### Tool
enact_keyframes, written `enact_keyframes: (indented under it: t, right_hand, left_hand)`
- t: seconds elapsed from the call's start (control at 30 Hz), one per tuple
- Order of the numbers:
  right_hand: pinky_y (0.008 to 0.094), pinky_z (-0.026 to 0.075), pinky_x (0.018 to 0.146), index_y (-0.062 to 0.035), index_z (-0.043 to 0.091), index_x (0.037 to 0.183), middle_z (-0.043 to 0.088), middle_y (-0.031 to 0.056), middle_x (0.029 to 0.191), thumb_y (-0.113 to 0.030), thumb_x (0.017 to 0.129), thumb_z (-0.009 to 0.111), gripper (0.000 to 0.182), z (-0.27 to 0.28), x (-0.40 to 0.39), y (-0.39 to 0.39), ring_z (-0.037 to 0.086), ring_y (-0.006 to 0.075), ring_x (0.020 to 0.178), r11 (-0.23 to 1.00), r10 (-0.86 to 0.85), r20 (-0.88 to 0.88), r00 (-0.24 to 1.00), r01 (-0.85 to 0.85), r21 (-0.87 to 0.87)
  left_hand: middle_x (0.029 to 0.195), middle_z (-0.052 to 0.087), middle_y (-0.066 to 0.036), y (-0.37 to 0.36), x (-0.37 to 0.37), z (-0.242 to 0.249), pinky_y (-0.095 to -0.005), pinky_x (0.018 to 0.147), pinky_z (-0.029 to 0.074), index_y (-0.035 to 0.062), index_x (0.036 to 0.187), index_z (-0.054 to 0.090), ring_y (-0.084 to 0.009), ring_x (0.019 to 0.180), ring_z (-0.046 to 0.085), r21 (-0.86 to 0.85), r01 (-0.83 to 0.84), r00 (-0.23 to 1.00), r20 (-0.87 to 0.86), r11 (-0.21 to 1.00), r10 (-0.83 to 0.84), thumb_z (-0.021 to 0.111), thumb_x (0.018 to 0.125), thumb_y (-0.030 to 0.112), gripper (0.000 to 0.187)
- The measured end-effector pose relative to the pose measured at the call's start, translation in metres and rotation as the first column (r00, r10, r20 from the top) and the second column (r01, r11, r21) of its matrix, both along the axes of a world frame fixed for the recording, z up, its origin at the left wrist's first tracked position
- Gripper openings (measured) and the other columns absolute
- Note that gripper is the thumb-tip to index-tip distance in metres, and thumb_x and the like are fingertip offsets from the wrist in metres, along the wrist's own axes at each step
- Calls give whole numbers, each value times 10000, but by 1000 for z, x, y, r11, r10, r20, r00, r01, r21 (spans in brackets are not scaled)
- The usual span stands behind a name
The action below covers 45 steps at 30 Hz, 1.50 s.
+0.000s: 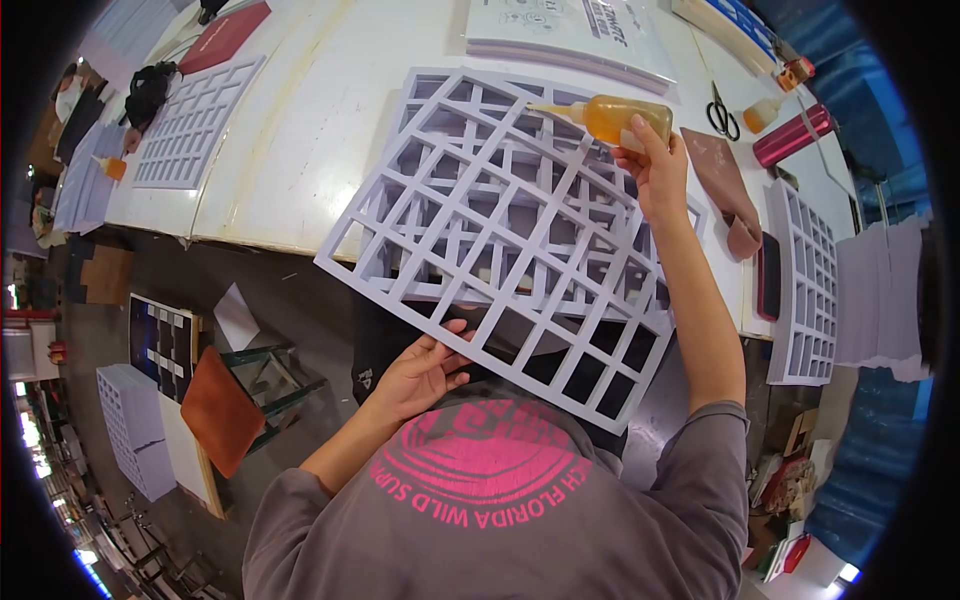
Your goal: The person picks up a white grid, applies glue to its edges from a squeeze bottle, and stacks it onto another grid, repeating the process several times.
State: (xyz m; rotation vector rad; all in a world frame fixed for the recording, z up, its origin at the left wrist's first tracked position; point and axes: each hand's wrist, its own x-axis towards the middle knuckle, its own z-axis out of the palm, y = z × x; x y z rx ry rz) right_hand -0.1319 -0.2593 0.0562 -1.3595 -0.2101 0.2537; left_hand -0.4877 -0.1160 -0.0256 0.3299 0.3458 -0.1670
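A pale grey lattice frame [497,265] lies tilted over more lattice frames, and its near edge reaches past the table edge above my lap. My left hand [428,372] grips that near edge from below, fingers curled round it. In my right hand [655,160] is a clear squeeze bottle [620,119] of amber liquid, held on its side. Its thin nozzle points left, with the tip at or just above the far bars of the lattice; whether it touches I cannot tell.
The white table [290,150] holds printed sheets [570,40], scissors [722,115], a pink flask [793,135], a brown cloth [715,180], a phone [769,276] and stacked lattices [805,285] at the right. A brown stool [224,412] stands at lower left. Part of another person shows at far left.
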Motion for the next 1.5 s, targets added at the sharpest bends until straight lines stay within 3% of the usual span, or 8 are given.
enact_keyframes:
  t: [0.17, 0.43, 0.73, 1.07, 1.17, 1.3, 1.43, 1.5]
  right_hand:
    - [254, 518, 576, 21, 449, 1059, 593, 136, 889, -261, 810, 674, 439, -8, 12, 5, 628, 188, 669, 998, 42, -55, 998, -39, 54]
    - [251, 517, 590, 24, 463, 1055, 596, 136, 901, -260, 815, 664, 423, -12, 9, 8, 626, 186, 684, 998, 56, -7, 998, -56, -10]
    - [262, 506, 563, 6, 415, 1092, 575, 142, 939, -228, 788, 683, 468, 3, -87, -2, 614, 188, 658, 964, 255, -215, 943, -265, -16]
    - [269, 510, 614, -16, 325, 1159, 575, 136, 947, -130, 802, 673, 512, 6, -176, -2, 618, 171, 712, 872, 465, -275, 842, -489, -24]
    - [275, 513, 617, -20, 316, 1175, 578, 137, 945, -123, 793, 681, 539, 17, -186, 3, 621, 171, 715, 840, 508, -422, 751, -541, 50]
    - [279, 516, 580, -2, 449, 1114, 603, 129, 887, -214, 835, 628, 394, 22, -147, -19, 630, 193, 686, 891, 454, -527, 719, -375, 256]
    - [259, 505, 560, 9, 494, 1071, 603, 134, 876, -252, 845, 616, 366, 17, -75, -48, 623, 187, 659, 990, 30, -217, 976, 1, 144]
    - [258, 504, 560, 15, 494, 1060, 599, 137, 886, -254, 834, 635, 378, 13, -43, -61, 622, 186, 656, 992, -95, -111, 989, 103, 70]
  left_hand:
    - [1273, 489, -96, 2, 4, -4, -352, 843, 455, 136, 1274, 453, -103, 904, 506, -3, 125, 991, 44, 992, -125, 512, 909, 94, 372]
    - [1291, 474, -131, 2, 7, -11, -342, 839, 443, 113, 1206, 509, -181, 1081, 516, -18, 114, 992, 60, 993, -113, 539, 888, 72, 322]
    - [1270, 498, -141, 5, 6, -20, -342, 830, 440, 92, 1177, 525, -195, 1082, 518, -19, 123, 990, 71, 992, -121, 551, 884, 85, 294]
    - [1156, 555, -77, 2, 6, -14, -328, 827, 461, 85, 1180, 526, -169, 1049, 539, -31, 102, 995, 16, 994, -102, 566, 882, 95, 300]
    - [1115, 573, -50, 3, 8, -8, -316, 817, 461, 96, 1180, 524, -153, 1024, 549, -6, 90, 995, -33, 996, -91, 569, 880, 90, 303]
    - [1103, 574, -50, 8, 6, -10, -314, 793, 448, 106, 1156, 519, -142, 1005, 547, 3, 9, 1000, -9, 1000, -9, 580, 868, 88, 295]
    - [1146, 575, -98, 21, 8, -8, -324, 717, 448, 159, 1154, 513, -166, 896, 566, 20, -236, 971, -43, 972, 236, 585, 864, 144, 299]
    - [1190, 556, -71, 23, 6, -9, -329, 787, 448, 152, 1188, 515, -153, 1020, 551, 0, -178, 984, -13, 984, 178, 555, 892, 156, 299]
